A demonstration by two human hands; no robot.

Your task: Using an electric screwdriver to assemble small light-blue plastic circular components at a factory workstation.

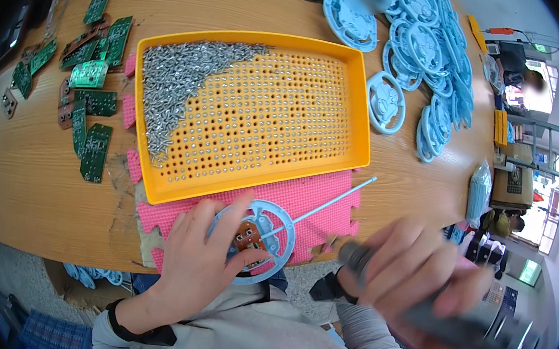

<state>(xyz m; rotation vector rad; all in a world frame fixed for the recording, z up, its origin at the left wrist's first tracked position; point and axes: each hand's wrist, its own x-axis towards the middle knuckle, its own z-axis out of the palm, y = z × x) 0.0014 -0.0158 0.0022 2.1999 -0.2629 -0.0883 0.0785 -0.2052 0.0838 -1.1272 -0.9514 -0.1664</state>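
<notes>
My left hand (199, 255) steadies a light blue round plastic frame (290, 235) at the table's near edge, fingers along its rim and thumb over a small brown circuit board (246, 234) set inside it. A thin light blue rod (334, 203) runs from the frame to the upper right. To the right of the frame, my right hand (412, 270), blurred, is wrapped around a dark grey power screwdriver (454, 326), held apart from the frame. Just beyond the frame, a yellow tray (243, 198) holds many silver screws (176, 89), heaped at its left and standing in rows of holes.
Pink foam mat pieces (321, 196) lie under the tray and frame. Green circuit boards (96, 152) are scattered on the wooden table (40, 183) at left. More light blue frames (386, 102) are piled at the far right. A box with blue parts (95, 278) stands below the table.
</notes>
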